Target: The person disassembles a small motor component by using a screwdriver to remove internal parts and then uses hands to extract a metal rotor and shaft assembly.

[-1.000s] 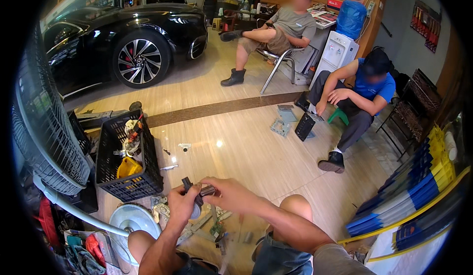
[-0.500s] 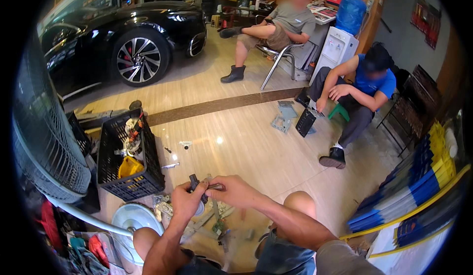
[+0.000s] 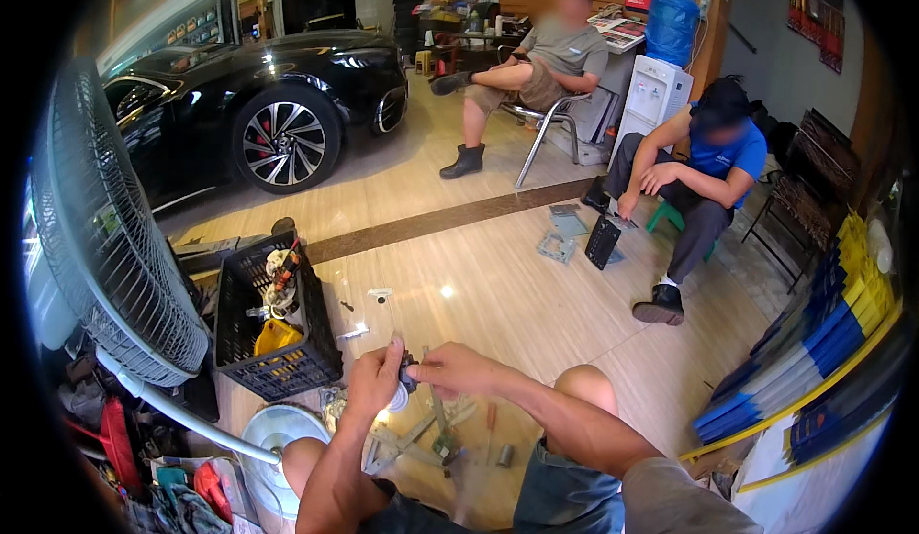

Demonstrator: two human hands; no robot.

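Note:
My left hand [image 3: 373, 381] is closed around a small dark part [image 3: 409, 366], thumb pointing up along it. From the right, my right hand [image 3: 461, 369] reaches in with curled fingers and pinches the same part. A pale round disc [image 3: 398, 398] shows just below the left fingers; whether it belongs to the dark part I cannot tell. On the floor beneath lie flat grey metal strips [image 3: 414, 435], a small green board [image 3: 444, 445] and a short grey cylinder [image 3: 504, 455].
A black plastic crate [image 3: 278, 374] with loose parts stands left, beside a fan [image 3: 134, 256] on a round base [image 3: 278, 438]. Small pieces lie beyond my hands. One person [image 3: 732, 156] sits low at right near metal plates [image 3: 557, 246]; another [image 3: 565, 51] sits behind. A black car [image 3: 258, 84] stands back left.
The dark part has turned in my hands, and its protruding upper end is hidden now. My left thumb has straightened upward. The whole view has shifted slightly.

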